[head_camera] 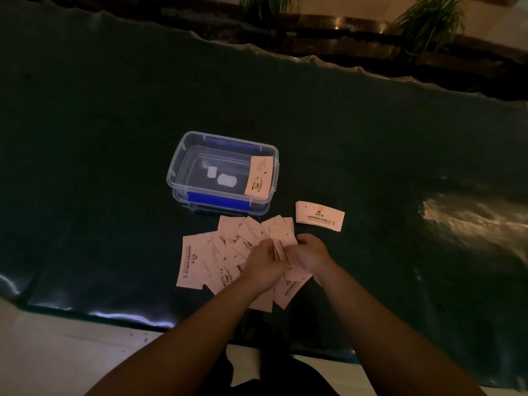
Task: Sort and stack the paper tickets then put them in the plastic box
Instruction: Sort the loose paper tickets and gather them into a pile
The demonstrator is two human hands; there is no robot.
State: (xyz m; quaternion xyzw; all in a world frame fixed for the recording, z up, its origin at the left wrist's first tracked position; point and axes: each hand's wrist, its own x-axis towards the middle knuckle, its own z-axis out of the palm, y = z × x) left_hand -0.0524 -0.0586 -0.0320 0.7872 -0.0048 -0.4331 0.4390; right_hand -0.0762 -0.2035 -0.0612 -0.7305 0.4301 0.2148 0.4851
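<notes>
Several pale paper tickets (205, 258) lie fanned out and overlapping on the dark table cover, just below a clear plastic box (183, 155) with blue clips. One stack of tickets (258, 177) stands inside the box against its right wall. A second neat stack (320, 215) rests on the cover to the right of the box. My left hand (264, 265) and my right hand (310, 254) meet over the loose pile. Both are closed on a small bundle of tickets (281, 247) held on edge between them.
The dark green cover (100, 138) spans the table, with a wrinkled far edge and a near edge above a pale floor (57, 352). Potted plants (428, 21) stand beyond the table. A bright glare patch (471, 218) lies at the right.
</notes>
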